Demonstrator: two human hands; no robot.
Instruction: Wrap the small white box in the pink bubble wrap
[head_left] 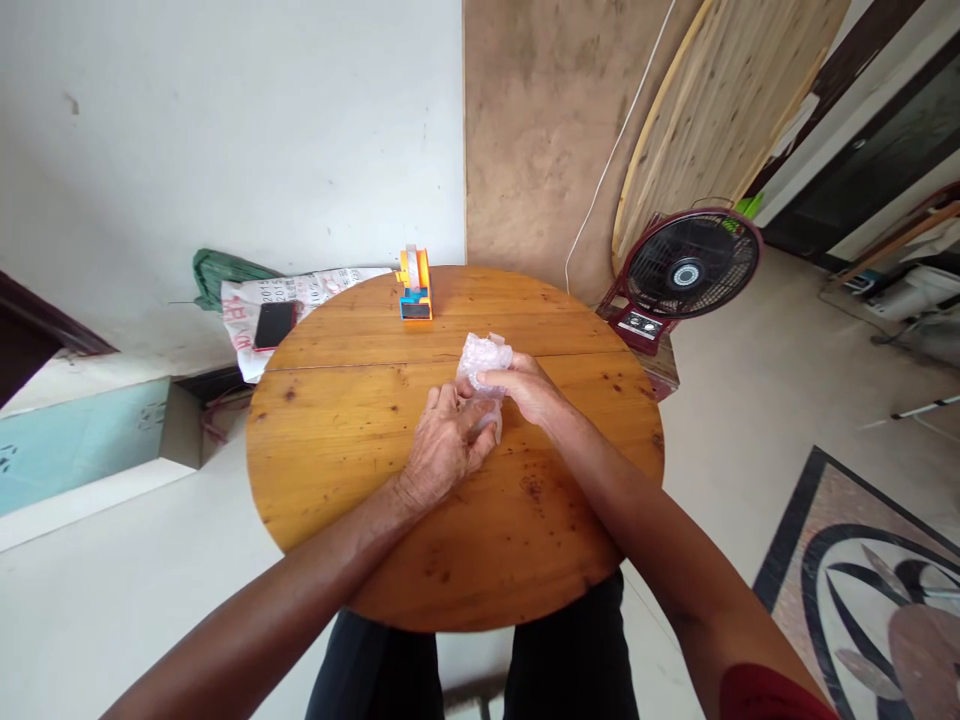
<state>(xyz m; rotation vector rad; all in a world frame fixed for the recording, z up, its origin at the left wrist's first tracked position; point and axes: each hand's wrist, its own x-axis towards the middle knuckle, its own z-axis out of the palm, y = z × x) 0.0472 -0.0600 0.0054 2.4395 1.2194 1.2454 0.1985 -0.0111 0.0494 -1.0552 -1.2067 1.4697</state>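
A small bundle of clear, pinkish bubble wrap (480, 356) is in both my hands over the middle of the round wooden table (337, 430). My right hand (534, 388) grips its right side, with the thumb laid across the front. My left hand (444, 436) is closed on the lower end, its fingers curled over the loose part of the wrap. Whatever may be inside the bundle is hidden. Beyond it, near the table's back edge, stands an orange and blue tape dispenser (416, 302) with a roll of clear tape.
A dark phone (275, 326) lies on a printed white sack (244, 300) at the table's left back edge. On the right, a dark red fan (684, 272) stands close to the table. The wall (300, 120) rises right behind the table.
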